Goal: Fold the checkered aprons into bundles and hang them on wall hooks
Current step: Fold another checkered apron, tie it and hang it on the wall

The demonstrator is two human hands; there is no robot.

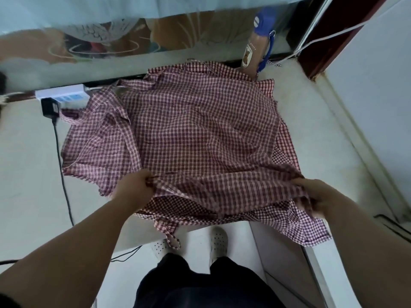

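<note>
A red-and-white checkered apron (200,130) lies spread over a white counter (29,174). More checkered cloth (95,138) shows under it at the left and at the near right corner. My left hand (135,185) grips the top apron's near edge at the left. My right hand (311,194) pinches the same edge at the right, lifted a little off the counter. A tie strap (172,236) hangs over the counter's front edge. No wall hooks are visible.
A white power strip (64,93) with a black adapter and cable (60,156) sits at the back left. A bottle with a blue strap (255,50) stands at the back by a reflective wall panel. A white wall (378,107) closes the right side. My feet stand below.
</note>
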